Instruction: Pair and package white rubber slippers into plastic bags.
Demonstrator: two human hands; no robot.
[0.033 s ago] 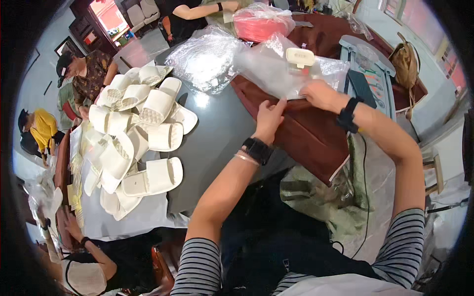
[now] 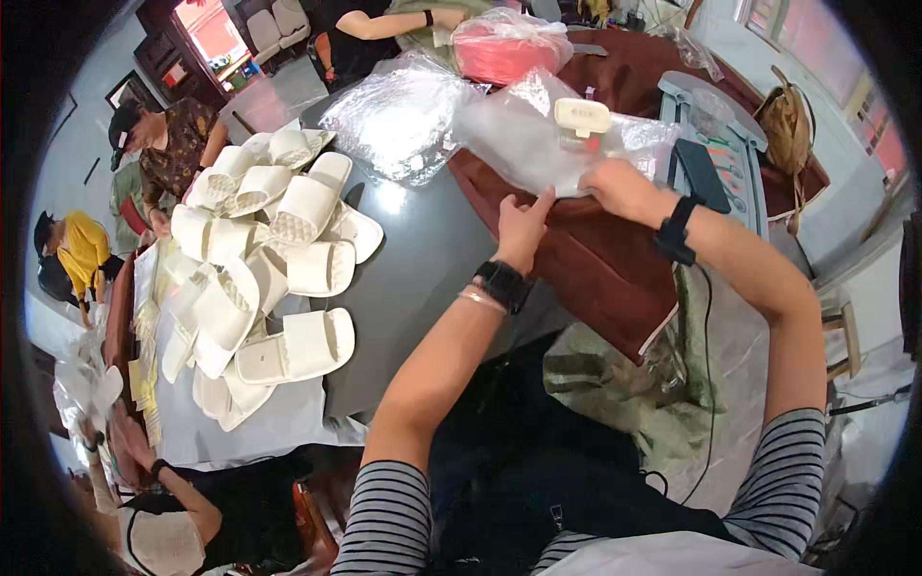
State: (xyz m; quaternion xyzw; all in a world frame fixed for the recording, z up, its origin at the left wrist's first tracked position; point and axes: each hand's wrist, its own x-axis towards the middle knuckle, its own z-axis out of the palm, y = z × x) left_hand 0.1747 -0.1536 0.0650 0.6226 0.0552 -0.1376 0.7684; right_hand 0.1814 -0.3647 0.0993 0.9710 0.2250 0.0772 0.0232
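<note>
A flat, frosted plastic bag (image 2: 514,130) lies on dark red cloth (image 2: 600,274) ahead of me. My right hand (image 2: 619,189) is closed, its fingertips pinching the bag's near edge. Just left of it, my left hand (image 2: 523,230) has thumb and finger at the same edge, apparently gripping it; the contact is partly hidden. On the bag's right part rests a small cream-topped object (image 2: 582,116) with rounded corners and a see-through lower part. A heap of cream slippers (image 2: 312,267) lies to the left, apart from both hands.
Crinkled clear plastic bags (image 2: 399,115) lie behind the grey tabletop (image 2: 384,317). Farther back stands a pink bundle in plastic (image 2: 509,48). A grey-blue tray (image 2: 735,163) and a dark flat slab (image 2: 703,175) are at right. Other people work left and behind.
My right hand has shifted slightly left along the bag's edge, and my left hand has moved very slightly. The bag and cream-topped object have barely moved.
</note>
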